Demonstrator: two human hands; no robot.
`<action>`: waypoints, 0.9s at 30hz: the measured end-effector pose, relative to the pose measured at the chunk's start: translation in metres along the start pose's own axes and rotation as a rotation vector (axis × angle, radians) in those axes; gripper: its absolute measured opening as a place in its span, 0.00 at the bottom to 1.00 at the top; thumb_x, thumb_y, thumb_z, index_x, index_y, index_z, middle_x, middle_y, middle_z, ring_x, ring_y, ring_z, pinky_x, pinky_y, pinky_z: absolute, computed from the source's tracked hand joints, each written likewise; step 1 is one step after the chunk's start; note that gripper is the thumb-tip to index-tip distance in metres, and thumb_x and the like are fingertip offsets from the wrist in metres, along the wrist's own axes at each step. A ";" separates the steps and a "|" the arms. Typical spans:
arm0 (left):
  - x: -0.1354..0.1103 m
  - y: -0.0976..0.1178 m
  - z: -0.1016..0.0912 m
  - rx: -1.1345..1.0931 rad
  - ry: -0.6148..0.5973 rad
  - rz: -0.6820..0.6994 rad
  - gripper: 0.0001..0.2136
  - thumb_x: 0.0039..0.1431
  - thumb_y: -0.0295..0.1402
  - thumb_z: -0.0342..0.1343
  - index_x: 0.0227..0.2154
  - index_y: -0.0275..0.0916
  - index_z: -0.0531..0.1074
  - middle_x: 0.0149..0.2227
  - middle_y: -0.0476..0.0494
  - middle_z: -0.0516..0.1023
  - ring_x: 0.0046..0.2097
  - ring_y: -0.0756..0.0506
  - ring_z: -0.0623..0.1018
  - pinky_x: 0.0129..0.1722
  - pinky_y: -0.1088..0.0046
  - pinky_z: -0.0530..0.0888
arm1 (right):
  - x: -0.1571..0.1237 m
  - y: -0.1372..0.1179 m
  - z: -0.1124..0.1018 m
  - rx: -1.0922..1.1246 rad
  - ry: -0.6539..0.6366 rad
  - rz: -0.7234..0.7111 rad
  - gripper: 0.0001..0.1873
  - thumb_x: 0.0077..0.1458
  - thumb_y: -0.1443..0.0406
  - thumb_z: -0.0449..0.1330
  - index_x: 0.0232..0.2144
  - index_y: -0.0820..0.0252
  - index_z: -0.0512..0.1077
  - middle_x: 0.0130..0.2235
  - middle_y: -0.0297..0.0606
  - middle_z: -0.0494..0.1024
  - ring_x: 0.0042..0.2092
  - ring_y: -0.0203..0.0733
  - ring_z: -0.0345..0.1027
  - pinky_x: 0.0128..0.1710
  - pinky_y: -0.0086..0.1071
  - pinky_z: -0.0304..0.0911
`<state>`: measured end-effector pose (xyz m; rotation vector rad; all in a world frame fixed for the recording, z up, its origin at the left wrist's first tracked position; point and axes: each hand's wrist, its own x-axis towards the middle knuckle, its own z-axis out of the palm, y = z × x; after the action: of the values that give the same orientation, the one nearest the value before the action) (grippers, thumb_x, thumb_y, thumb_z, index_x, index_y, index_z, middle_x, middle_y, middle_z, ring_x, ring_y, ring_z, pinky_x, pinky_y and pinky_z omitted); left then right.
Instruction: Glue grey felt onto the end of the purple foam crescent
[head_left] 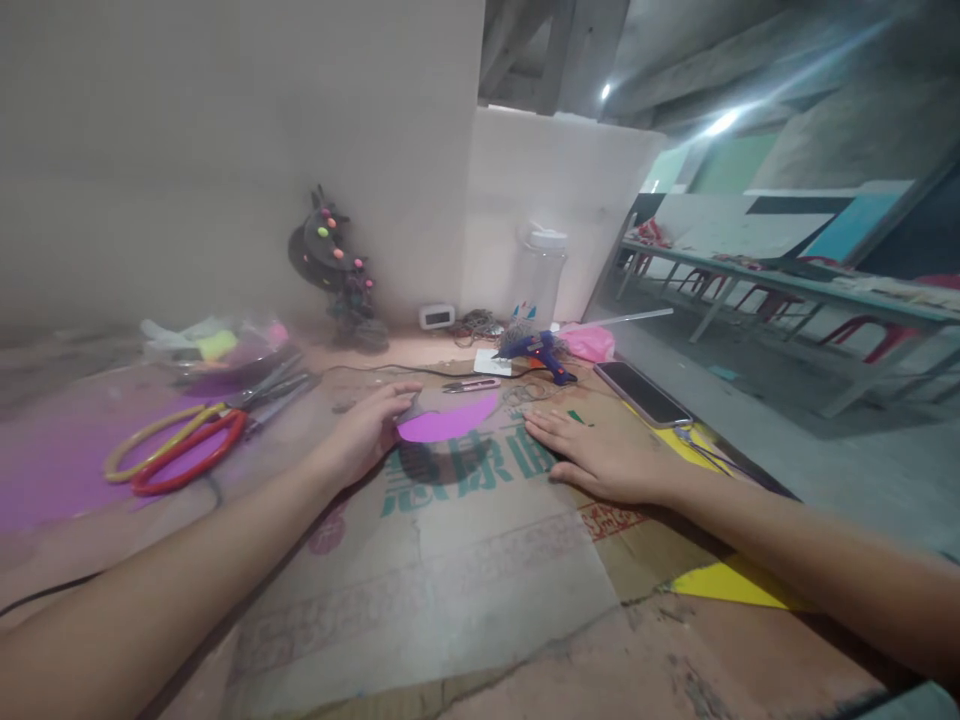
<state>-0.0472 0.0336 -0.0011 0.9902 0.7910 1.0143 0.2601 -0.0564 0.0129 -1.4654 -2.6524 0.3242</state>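
My left hand [373, 425] is closed on the left end of a purple paper piece [450, 420] with a curved lower edge. A shadow falls on the cardboard sheet [480, 560] just below the piece. Something small and greyish shows at the fingertips, too blurred to name. On the right, my right hand [592, 455] lies palm down on the cardboard, fingers stretched out and holding nothing. Beyond the purple piece are thread snips [472, 385] with a pink part. A blue glue gun [536, 350] lies behind my right hand.
Scissors [180, 445] with yellow and red handles lie at left on purple paper [45, 470]. Behind them sits a plastic bag [217, 345]. A clear bottle [541, 275], a small digital clock [437, 317] and a decorated dark figure [337, 265] stand along the wall. A phone [643, 393] lies right.
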 end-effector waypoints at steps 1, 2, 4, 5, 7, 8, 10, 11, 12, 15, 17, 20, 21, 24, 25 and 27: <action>0.000 0.000 0.000 0.000 -0.004 0.000 0.13 0.51 0.20 0.52 0.41 0.35 0.70 0.29 0.45 0.77 0.28 0.51 0.77 0.26 0.80 0.72 | -0.003 0.000 0.003 -0.006 -0.020 -0.024 0.35 0.62 0.51 0.49 0.65 0.60 0.50 0.67 0.44 0.47 0.68 0.51 0.39 0.66 0.50 0.39; 0.000 0.000 0.000 -0.001 -0.009 0.003 0.13 0.52 0.20 0.52 0.41 0.35 0.70 0.29 0.45 0.78 0.28 0.51 0.77 0.26 0.80 0.72 | -0.007 -0.002 0.006 -0.002 -0.028 -0.040 0.34 0.62 0.51 0.48 0.65 0.58 0.50 0.67 0.42 0.47 0.68 0.50 0.40 0.65 0.50 0.40; 0.000 0.000 0.000 0.002 -0.016 0.009 0.13 0.52 0.20 0.52 0.42 0.34 0.70 0.30 0.45 0.78 0.28 0.51 0.77 0.26 0.80 0.72 | -0.014 -0.008 0.007 0.007 0.017 0.001 0.33 0.61 0.52 0.50 0.65 0.57 0.51 0.67 0.43 0.52 0.66 0.52 0.45 0.64 0.50 0.44; 0.000 0.000 0.000 0.004 -0.017 0.012 0.13 0.53 0.20 0.52 0.42 0.34 0.70 0.30 0.45 0.78 0.28 0.51 0.77 0.26 0.80 0.72 | -0.016 -0.011 0.007 0.004 0.056 0.053 0.33 0.61 0.53 0.51 0.64 0.58 0.53 0.66 0.45 0.55 0.65 0.54 0.48 0.63 0.51 0.46; 0.000 0.000 0.000 0.007 -0.018 0.015 0.13 0.53 0.20 0.51 0.42 0.34 0.70 0.29 0.46 0.77 0.28 0.51 0.77 0.26 0.80 0.72 | -0.019 -0.015 0.004 -0.014 0.143 0.160 0.31 0.60 0.55 0.53 0.62 0.60 0.58 0.63 0.50 0.60 0.63 0.58 0.53 0.61 0.55 0.49; -0.001 0.000 0.000 0.005 -0.022 0.015 0.13 0.53 0.20 0.51 0.42 0.34 0.70 0.28 0.46 0.77 0.27 0.51 0.77 0.26 0.81 0.72 | -0.018 -0.016 0.002 -0.017 0.173 0.187 0.29 0.60 0.56 0.53 0.61 0.61 0.59 0.61 0.51 0.62 0.62 0.59 0.55 0.60 0.56 0.50; -0.001 0.000 0.001 0.001 -0.028 0.014 0.13 0.53 0.20 0.52 0.41 0.35 0.71 0.28 0.47 0.77 0.27 0.51 0.77 0.26 0.81 0.72 | -0.016 -0.014 -0.001 0.012 0.186 0.173 0.27 0.60 0.57 0.52 0.59 0.60 0.61 0.60 0.52 0.64 0.60 0.59 0.58 0.59 0.57 0.52; -0.002 0.000 0.001 0.001 -0.025 0.014 0.13 0.53 0.20 0.52 0.41 0.35 0.71 0.28 0.46 0.77 0.28 0.51 0.77 0.26 0.80 0.72 | -0.014 -0.011 -0.001 0.049 0.183 0.150 0.26 0.61 0.57 0.51 0.59 0.60 0.61 0.60 0.52 0.65 0.60 0.58 0.58 0.58 0.57 0.52; -0.002 0.000 0.001 0.001 -0.019 0.014 0.13 0.53 0.20 0.52 0.41 0.34 0.71 0.29 0.46 0.77 0.28 0.51 0.77 0.26 0.80 0.72 | -0.012 -0.008 -0.001 0.105 0.177 0.126 0.25 0.61 0.58 0.51 0.58 0.59 0.61 0.60 0.51 0.65 0.60 0.57 0.59 0.58 0.56 0.53; -0.001 0.001 0.000 -0.002 0.004 0.016 0.13 0.51 0.21 0.53 0.41 0.34 0.71 0.30 0.45 0.78 0.28 0.51 0.77 0.26 0.80 0.72 | -0.003 0.000 0.002 0.398 0.146 0.056 0.25 0.63 0.57 0.48 0.60 0.59 0.57 0.60 0.51 0.64 0.61 0.51 0.58 0.58 0.51 0.55; 0.000 0.001 -0.001 -0.007 0.011 0.013 0.13 0.51 0.21 0.53 0.40 0.35 0.72 0.30 0.45 0.78 0.28 0.51 0.77 0.26 0.79 0.72 | 0.002 0.003 0.005 0.602 0.117 0.032 0.27 0.64 0.56 0.45 0.62 0.59 0.51 0.61 0.51 0.63 0.62 0.47 0.57 0.58 0.48 0.56; 0.002 0.000 -0.003 -0.008 -0.005 0.015 0.13 0.51 0.22 0.54 0.40 0.36 0.71 0.31 0.45 0.78 0.30 0.50 0.77 0.28 0.79 0.72 | 0.006 0.003 0.007 0.543 0.083 0.089 0.35 0.61 0.52 0.51 0.64 0.58 0.47 0.65 0.50 0.55 0.65 0.48 0.50 0.62 0.47 0.50; 0.003 -0.001 -0.004 -0.007 -0.012 0.017 0.13 0.51 0.22 0.54 0.40 0.36 0.71 0.31 0.46 0.78 0.30 0.50 0.77 0.29 0.79 0.73 | 0.006 0.003 0.005 0.442 0.073 0.118 0.39 0.57 0.51 0.55 0.65 0.58 0.47 0.66 0.49 0.52 0.66 0.50 0.48 0.63 0.48 0.47; 0.004 -0.002 -0.005 -0.004 -0.018 0.017 0.13 0.51 0.23 0.55 0.41 0.36 0.71 0.31 0.47 0.78 0.30 0.51 0.77 0.29 0.80 0.72 | -0.001 0.007 -0.005 0.208 0.006 0.130 0.52 0.47 0.49 0.64 0.67 0.57 0.44 0.67 0.46 0.48 0.67 0.55 0.42 0.65 0.49 0.41; 0.005 -0.002 -0.005 -0.002 -0.016 0.013 0.13 0.51 0.23 0.55 0.41 0.36 0.71 0.30 0.47 0.78 0.30 0.51 0.77 0.29 0.80 0.72 | -0.005 0.009 -0.009 0.187 -0.037 0.103 0.54 0.46 0.48 0.65 0.67 0.56 0.43 0.68 0.45 0.48 0.67 0.55 0.42 0.65 0.48 0.41; 0.005 -0.002 -0.005 0.002 -0.015 0.010 0.13 0.51 0.23 0.55 0.41 0.36 0.71 0.31 0.47 0.78 0.30 0.51 0.77 0.29 0.79 0.72 | -0.013 0.013 -0.018 0.184 -0.158 0.041 0.56 0.45 0.49 0.66 0.67 0.54 0.40 0.68 0.42 0.46 0.67 0.55 0.41 0.65 0.45 0.42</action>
<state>-0.0495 0.0390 -0.0051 1.0032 0.7751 1.0139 0.2812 -0.0582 0.0279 -1.4946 -2.6275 0.6948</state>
